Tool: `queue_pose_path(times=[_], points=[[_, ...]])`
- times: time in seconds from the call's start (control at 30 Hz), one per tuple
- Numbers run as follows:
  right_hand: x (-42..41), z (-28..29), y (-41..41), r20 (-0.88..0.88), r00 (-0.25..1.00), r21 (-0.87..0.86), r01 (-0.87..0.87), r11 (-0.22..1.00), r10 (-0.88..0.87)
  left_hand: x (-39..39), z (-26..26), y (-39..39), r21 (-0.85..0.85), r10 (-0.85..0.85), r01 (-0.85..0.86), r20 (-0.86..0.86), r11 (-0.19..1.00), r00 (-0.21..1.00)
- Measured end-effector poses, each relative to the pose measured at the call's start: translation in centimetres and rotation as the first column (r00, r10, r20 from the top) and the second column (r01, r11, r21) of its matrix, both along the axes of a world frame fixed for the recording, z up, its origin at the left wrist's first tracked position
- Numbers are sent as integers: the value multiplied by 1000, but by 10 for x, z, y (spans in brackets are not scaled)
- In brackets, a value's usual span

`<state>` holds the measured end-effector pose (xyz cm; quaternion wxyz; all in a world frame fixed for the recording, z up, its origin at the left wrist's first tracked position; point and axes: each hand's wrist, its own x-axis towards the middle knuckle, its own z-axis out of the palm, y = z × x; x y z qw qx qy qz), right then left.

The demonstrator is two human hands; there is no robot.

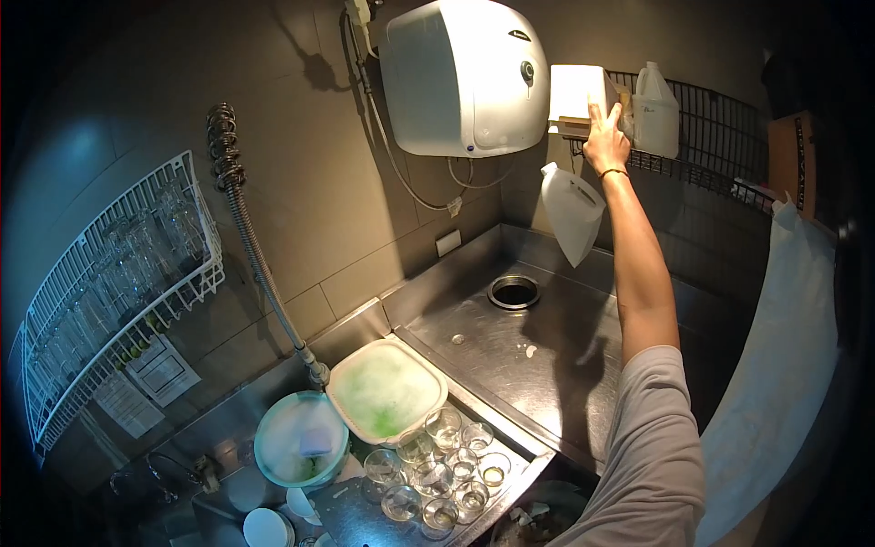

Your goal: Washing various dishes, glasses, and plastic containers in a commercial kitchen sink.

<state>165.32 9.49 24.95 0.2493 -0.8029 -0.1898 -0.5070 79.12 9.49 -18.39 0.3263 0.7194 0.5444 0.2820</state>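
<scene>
My right hand [607, 140] is raised to a black wire shelf [697, 164] on the wall, with two fingers spread in a V. Those fingertips overlap the front and side edge of a white box [577, 89]; whether they press on it is hard to tell. Right of the hand, a translucent plastic jug [656, 119] stands on the shelf. Beneath it, a cut-open plastic jug [573, 212] hangs tilted over the steel counter [444, 311]. My left hand is out of view.
A white water heater [472, 82] hangs on the wall. Below are a round drain hole [514, 292], a cream tub [389, 390] of suds, a teal basin [301, 437] with a purple sponge [316, 442], and several glass cups [432, 478]. A coiled spray hose [256, 239] rises beside a glass rack [198, 225].
</scene>
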Motion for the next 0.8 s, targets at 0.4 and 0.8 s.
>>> queue_pose_path(times=[0.4, 0.8], points=[[30, -14, 1, 111, 991, -93, 85, 992, -75, 1, 1, -4, -81, 21, -19, 35, 997, 999], [10, -26, -120, 220, 962, 195, 118, 974, -160, 6, -9, 19, -45, -16, 18, 61, 999, 998]])
